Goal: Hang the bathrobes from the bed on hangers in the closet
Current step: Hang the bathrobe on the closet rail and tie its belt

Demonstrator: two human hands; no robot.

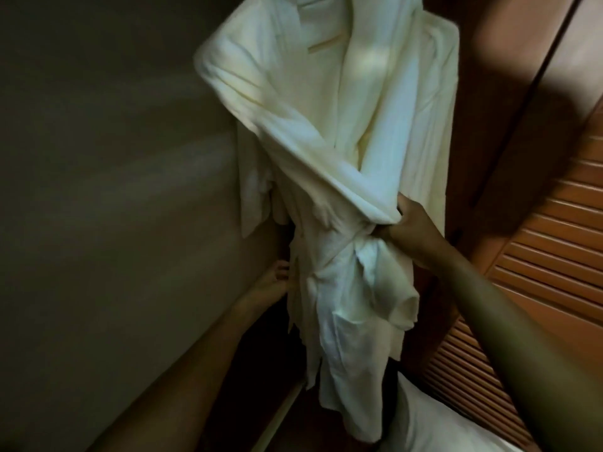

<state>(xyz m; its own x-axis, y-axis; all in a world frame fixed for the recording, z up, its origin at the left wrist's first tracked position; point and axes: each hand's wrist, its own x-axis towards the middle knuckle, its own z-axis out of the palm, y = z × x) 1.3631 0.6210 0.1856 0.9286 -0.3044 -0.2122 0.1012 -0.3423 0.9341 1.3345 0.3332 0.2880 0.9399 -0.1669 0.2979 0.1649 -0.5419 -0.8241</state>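
A white bathrobe [342, 141] hangs in front of me inside the closet, its collar at the top of the view. A strip of pale wooden hanger [321, 45] shows under the left lapel. My right hand [412, 230] grips the end of one sleeve, pulled across the robe's front at waist height. My left hand [272, 283] touches the robe's left edge lower down; its fingers are partly hidden by the cloth. The view is blurred.
A plain dark wall [114, 190] fills the left side. A brown louvred closet door [548, 256] stands on the right. More white fabric [434, 429] lies at the bottom right.
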